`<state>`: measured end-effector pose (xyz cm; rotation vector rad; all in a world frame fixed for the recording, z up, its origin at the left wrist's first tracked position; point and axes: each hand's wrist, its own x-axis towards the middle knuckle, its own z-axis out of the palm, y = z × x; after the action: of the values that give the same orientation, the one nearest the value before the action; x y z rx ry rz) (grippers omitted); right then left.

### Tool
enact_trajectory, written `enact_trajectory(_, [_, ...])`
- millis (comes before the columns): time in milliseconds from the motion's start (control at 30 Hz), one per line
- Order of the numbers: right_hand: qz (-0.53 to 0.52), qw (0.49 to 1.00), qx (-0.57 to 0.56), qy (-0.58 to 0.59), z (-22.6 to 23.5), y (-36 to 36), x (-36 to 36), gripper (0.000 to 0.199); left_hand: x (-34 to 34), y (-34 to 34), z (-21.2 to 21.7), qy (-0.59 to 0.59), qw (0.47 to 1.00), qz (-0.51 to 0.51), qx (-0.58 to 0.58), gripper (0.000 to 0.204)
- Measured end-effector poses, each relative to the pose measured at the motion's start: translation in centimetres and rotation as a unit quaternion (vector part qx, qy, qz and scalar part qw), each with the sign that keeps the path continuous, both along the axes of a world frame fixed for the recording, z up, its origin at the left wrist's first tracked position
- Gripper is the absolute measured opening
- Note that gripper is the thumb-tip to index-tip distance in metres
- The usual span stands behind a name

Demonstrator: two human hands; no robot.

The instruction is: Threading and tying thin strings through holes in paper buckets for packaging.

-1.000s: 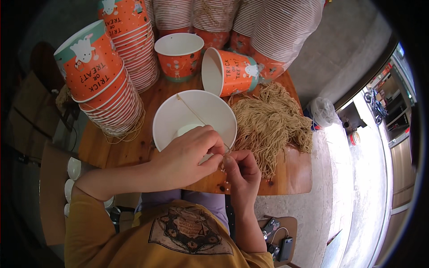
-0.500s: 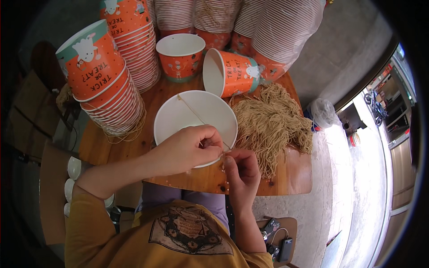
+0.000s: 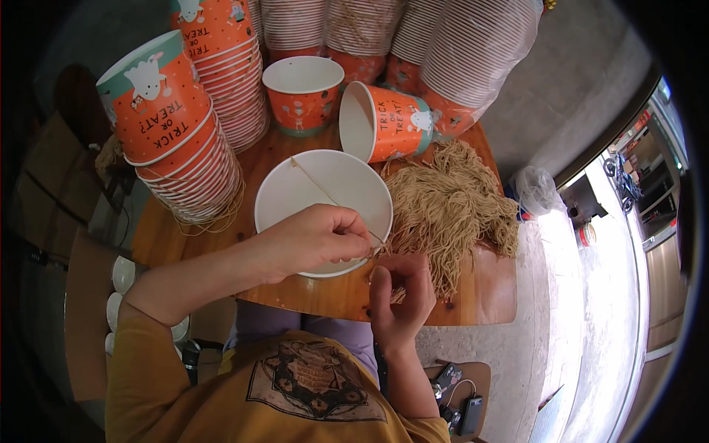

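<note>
A white paper bucket [image 3: 284,214] stands mouth up on the table in front of me. A length of tan string [image 3: 317,181] crosses its mouth and runs down to the near right rim. My left hand [image 3: 321,240] is over the near rim, closed with thumb and fingertips pinching the string. Close beside it, just off the rim, my right hand [image 3: 404,295] has its fingers curled and thumb drawn in. What its fingertips hold, if anything, is too small to make out. A thick bundle of tan strings [image 3: 450,203] lies right of the bucket.
Nested orange buckets [image 3: 166,118] stand at the left, strings hanging around them. Behind are an upright bucket [image 3: 304,103], one on its side [image 3: 395,122] and tall wrapped stacks [image 3: 480,52]. The wooden table [image 3: 484,288] ends near my lap. A phone [image 3: 470,415] lies below right.
My right hand has dropped slightly away from the rim and my left fingertips. My left hand stays at the rim with the string. The view has shifted a little.
</note>
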<state>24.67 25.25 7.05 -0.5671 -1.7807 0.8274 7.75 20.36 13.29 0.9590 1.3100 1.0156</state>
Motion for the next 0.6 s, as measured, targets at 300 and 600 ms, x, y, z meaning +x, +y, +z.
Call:
enact_trajectory(300, [-0.021,0.999,0.014,-0.038,-0.1,-0.1,-0.3,0.011,0.2,-0.1,-0.1,0.021,1.000,0.014,0.013,0.019])
enact_trajectory(600, [-0.008,0.996,-0.089,-0.028,0.1,-0.3,-0.2,0.009,1.5,-0.8,-0.2,0.206,0.970,0.031,0.121,0.014])
